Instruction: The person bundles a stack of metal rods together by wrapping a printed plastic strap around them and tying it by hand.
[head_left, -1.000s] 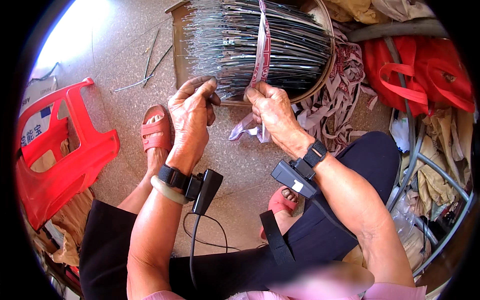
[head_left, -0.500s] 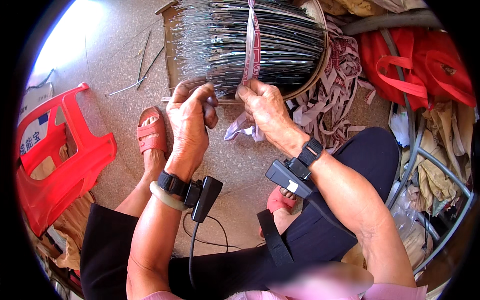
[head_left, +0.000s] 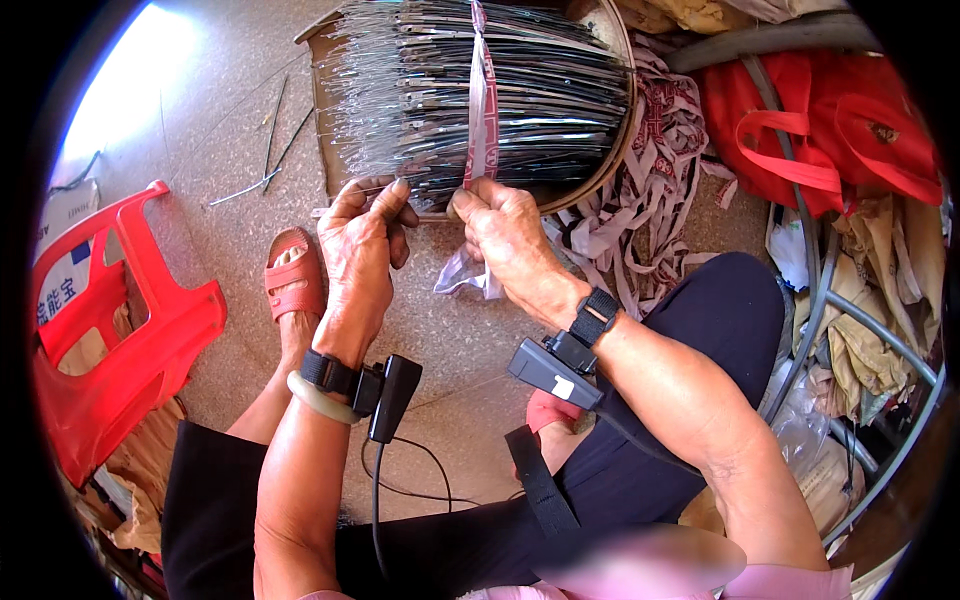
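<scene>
A thick bundle of thin black and silver strips with fine wire ends (head_left: 540, 100) lies in a shallow tray with a curved rim (head_left: 629, 100). Across the bundle runs a pink-and-white patterned cloth band (head_left: 484, 105). My right hand (head_left: 515, 245) pinches this band at the bundle's near edge, and its loose tail (head_left: 465, 275) hangs below the fingers. My left hand (head_left: 355, 255) is beside the wire ends, just left of the band. Its fingers are curled closed with thumb against forefinger; whatever lies between them is hidden.
A tangle of similar cloth bands (head_left: 650, 190) lies right of the tray, beside a red bag (head_left: 770, 90) and a grey tube frame (head_left: 880, 340). On the left stands a red plastic stool (head_left: 140, 320). Several loose thin strips (head_left: 285, 150) lie on the floor.
The whole view has shifted slightly, so the tray and bundle appear further left. My right hand keeps its pinch on the cloth band; my left fingers stay closed by the wire ends.
</scene>
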